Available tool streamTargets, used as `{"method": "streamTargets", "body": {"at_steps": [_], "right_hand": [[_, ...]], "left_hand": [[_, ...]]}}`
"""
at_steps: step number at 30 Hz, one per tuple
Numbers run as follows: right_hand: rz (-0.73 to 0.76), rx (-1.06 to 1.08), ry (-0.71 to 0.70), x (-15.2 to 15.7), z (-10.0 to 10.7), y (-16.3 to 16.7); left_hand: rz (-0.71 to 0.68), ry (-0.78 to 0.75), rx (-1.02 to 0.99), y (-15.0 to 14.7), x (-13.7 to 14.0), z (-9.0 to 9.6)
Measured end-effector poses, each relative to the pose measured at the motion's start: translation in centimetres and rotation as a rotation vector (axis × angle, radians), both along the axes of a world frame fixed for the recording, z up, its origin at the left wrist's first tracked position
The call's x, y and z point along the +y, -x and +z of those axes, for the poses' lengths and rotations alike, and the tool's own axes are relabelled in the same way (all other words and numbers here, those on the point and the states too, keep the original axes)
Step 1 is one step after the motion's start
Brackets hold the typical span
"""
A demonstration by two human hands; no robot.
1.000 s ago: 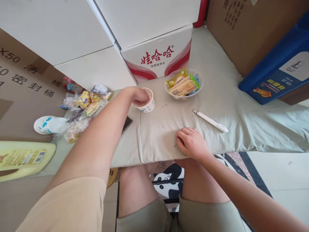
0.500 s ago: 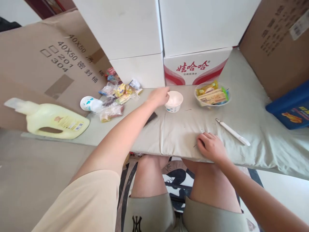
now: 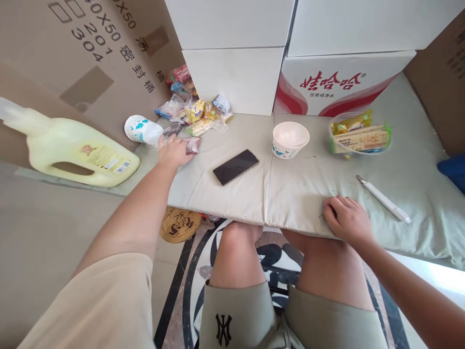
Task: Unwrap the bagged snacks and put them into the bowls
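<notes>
My left hand [image 3: 175,151] lies over a clear-wrapped brown snack packet [image 3: 193,145], fingers apart and touching it; the hand hides most of the packet. Just left of it a white paper cup with blue print [image 3: 140,130] lies on its side. Behind is a pile of small wrapped snacks [image 3: 198,112]. My right hand [image 3: 347,217] rests loosely curled near the front edge of the cloth-covered surface, with nothing visible in it. A white utility knife [image 3: 383,198] lies to its right. Farther back, a white paper bowl [image 3: 290,140] stands upright.
A black phone [image 3: 236,167] lies between the left hand and the bowl. A clear plastic tub of snacks [image 3: 361,135] stands back right. A pale yellow jug [image 3: 83,152] lies at left. White cartons [image 3: 232,80] and a brown cardboard box [image 3: 94,82] wall the back and left.
My left hand has moved from the rim of the paper bowl leftward to the snack packet. The phone, partly hidden before, is now in full view. My right hand rests as before.
</notes>
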State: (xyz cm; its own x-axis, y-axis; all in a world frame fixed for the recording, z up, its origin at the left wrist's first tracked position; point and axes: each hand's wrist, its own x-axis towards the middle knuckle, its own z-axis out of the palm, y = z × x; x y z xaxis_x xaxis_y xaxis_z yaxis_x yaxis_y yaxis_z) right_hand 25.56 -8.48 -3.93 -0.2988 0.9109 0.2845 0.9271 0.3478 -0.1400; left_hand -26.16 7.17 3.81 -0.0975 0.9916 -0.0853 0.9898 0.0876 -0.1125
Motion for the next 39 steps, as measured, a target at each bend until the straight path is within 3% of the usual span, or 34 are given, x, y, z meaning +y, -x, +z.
{"method": "streamTargets", "body": {"at_steps": [4, 8, 12, 17, 20, 24, 26, 28, 33, 36, 39], "right_hand": [[-0.013, -0.01, 0.0, 0.0, 0.1, 0.1], [-0.023, -0.025, 0.011, 0.0, 0.2, 0.2], [-0.029, -0.022, 0.012, -0.1, 0.2, 0.0], [-0.039, 0.022, 0.019, 0.0, 0.1, 0.1], [-0.053, 0.027, 0.047, 0.1, 0.3, 0.3], [-0.069, 0.03, 0.091, 0.2, 1.0, 0.3], [-0.08, 0.03, 0.119, 0.2, 1.2, 0.2], [-0.09, 0.042, 0.141, 0.2, 1.3, 0.1], [-0.079, 0.094, 0.155, 0.2, 1.4, -0.2], [-0.019, 0.103, 0.148, 0.1, 1.4, -0.3], [0.003, 0.056, 0.155, 0.2, 1.5, -0.4]], "left_hand": [[-0.085, -0.019, 0.025, -0.7, 2.1, 0.3], [-0.143, -0.046, -0.045, -3.6, 1.9, 0.6], [-0.195, -0.2, -0.239, -7.9, -0.5, 1.3], [-0.049, -0.445, -0.661, -13.1, -5.2, 2.2], [-0.337, -0.384, -0.773, -18.3, -8.4, 1.4], [-0.746, -0.086, -0.712, -26.8, -11.1, -1.5], [-0.732, -0.062, -0.719, -29.6, -11.4, -2.9], [-0.617, -0.129, -0.817, -30.6, -11.2, -4.0], [-0.287, -0.244, -1.008, -28.9, -11.0, -5.0], [-0.3, -0.187, -0.989, -29.5, -11.6, -4.8], [-0.438, -0.123, -0.938, -32.1, -12.1, -4.6]]}}
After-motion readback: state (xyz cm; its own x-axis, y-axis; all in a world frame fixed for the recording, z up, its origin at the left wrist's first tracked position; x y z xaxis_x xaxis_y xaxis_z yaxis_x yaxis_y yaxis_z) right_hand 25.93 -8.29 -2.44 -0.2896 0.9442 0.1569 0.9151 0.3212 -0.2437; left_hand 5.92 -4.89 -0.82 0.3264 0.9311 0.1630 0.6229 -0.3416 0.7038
